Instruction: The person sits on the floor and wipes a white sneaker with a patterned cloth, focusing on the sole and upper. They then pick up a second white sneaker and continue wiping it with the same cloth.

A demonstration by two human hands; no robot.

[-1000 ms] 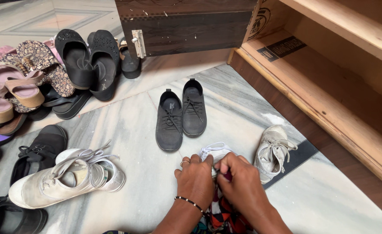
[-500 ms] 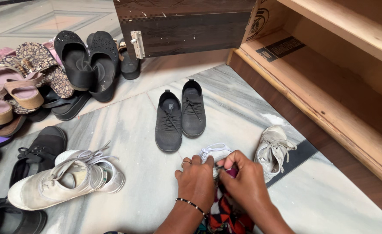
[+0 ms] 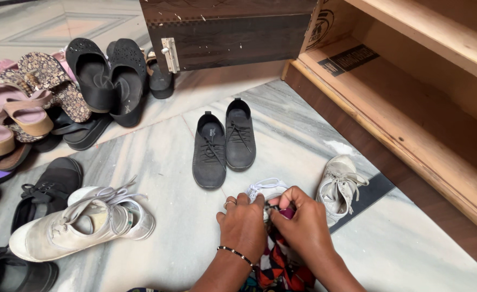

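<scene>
My left hand (image 3: 244,224) and my right hand (image 3: 300,221) are together over a small white shoe (image 3: 266,190) resting on my patterned cloth-covered knee (image 3: 282,265). Fingers of both hands pinch at the shoe's white laces (image 3: 265,184); most of the shoe is hidden under the hands. Its matching white shoe (image 3: 338,186) lies on the marble floor just to the right. A pair of dark grey lace-up shoes (image 3: 225,146) stands side by side on the floor in front of my hands.
White sneakers (image 3: 81,221) and black shoes (image 3: 49,186) lie at the left. Sandals and black slippers (image 3: 103,75) are heaped at the far left. An open wooden cabinet (image 3: 411,97) with shelves stands at the right, its dark door (image 3: 227,32) swung out behind.
The hands have stayed on the small white shoe, with the fingers shifting slightly at the laces. The view has drifted a little.
</scene>
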